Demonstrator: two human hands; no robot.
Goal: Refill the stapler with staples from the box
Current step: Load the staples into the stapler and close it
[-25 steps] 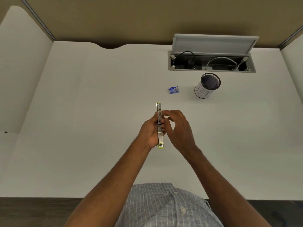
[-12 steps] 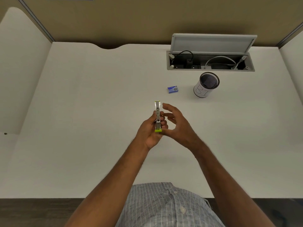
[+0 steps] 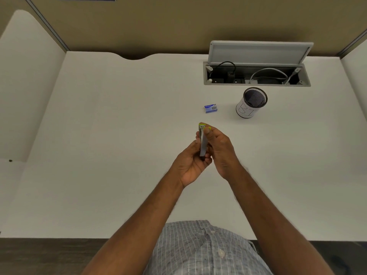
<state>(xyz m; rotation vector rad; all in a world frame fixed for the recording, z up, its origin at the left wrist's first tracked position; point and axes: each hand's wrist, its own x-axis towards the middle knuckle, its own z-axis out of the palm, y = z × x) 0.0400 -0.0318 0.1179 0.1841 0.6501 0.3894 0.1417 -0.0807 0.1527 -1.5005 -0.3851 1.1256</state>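
Stapler (image 3: 202,142): centre of frame, held above the bench (image 3: 99,135), lime tip pointing away.
Left hand (image 3: 191,162): grip wrapped round the stapler's lower end.
Right hand (image 3: 219,150): grip pinching its upper part, thumb near the tip.
Staple box (image 3: 211,108): blue, on the bench, just above the hands.
Mesh cup (image 3: 250,105): right of the box.

We see the left hand (image 3: 191,162) and right hand (image 3: 220,149) clasping a silver stapler (image 3: 202,142) with lime-green ends above the white tabletop (image 3: 119,135); a blue staple box (image 3: 211,108) lies beyond, beside a mesh cup (image 3: 251,105).
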